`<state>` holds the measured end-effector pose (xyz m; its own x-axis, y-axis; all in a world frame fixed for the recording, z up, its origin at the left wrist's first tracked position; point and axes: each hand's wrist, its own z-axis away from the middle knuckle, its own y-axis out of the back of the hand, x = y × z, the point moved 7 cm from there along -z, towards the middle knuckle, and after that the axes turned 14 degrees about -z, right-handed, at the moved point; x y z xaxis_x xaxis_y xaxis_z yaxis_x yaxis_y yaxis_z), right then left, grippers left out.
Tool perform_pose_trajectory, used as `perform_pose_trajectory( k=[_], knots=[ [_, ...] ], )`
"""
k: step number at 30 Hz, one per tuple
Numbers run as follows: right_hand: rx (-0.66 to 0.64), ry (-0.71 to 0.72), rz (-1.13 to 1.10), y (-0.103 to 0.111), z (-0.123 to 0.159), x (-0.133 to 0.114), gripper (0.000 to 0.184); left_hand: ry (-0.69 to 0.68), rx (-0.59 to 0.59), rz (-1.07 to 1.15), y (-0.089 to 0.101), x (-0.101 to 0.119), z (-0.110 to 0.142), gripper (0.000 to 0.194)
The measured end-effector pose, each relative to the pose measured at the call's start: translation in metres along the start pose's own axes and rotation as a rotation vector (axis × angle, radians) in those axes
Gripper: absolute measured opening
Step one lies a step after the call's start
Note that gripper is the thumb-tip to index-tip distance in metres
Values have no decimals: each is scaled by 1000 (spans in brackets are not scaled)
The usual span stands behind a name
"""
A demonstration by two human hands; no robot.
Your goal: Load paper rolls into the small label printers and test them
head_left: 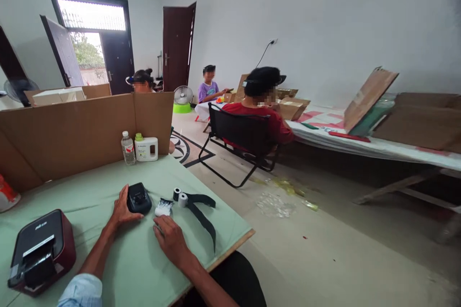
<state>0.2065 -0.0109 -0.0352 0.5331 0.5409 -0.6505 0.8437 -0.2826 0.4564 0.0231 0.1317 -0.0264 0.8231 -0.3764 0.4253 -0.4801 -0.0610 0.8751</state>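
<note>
On the pale green tabletop (pixel 118 259), my left hand (pixel 123 210) grips the left side of a small black box-shaped device (pixel 139 195) that looks like a mini printer, thumb along its near edge. My right hand (pixel 172 241) lies on the table, fingers loosely bent and slightly apart, with nothing visible in them. Its fingertips are close to a white roll in a dark-and-clear wrapper (pixel 163 207); whether they touch is unclear. Just beyond stand two small paper rolls (pixel 182 199), with black strips (pixel 203 223) stretching to the right.
A larger black and dark-red printer (pixel 43 249) sits at left. A water bottle (pixel 128 148) and white jug (pixel 147 148) stand by a cardboard screen (pixel 82 129). To the right, a person in red (pixel 248 115) sits on a folding chair; plastic scraps (pixel 275 204) lie on the floor.
</note>
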Motion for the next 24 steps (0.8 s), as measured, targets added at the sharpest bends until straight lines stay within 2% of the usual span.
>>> perform_pose_trajectory(
  k=[7,12,17,21,24],
  knots=[
    [-58,-68,-37,1,-5,-2,26,-26,-55,-25,6,12,-2,138],
    [21,-135,-156,-4,-19,3,51,-57,-91,-59,5,19,-5,135],
    [20,-178,-211,-12,-31,14,68,-81,-44,4,8,22,-9,129],
    [17,-174,-197,-11,-32,20,69,-113,-12,6,25,28,-7,129],
    [-9,-156,-177,-12,-30,20,66,-139,8,-34,45,30,13,128]
  ],
)
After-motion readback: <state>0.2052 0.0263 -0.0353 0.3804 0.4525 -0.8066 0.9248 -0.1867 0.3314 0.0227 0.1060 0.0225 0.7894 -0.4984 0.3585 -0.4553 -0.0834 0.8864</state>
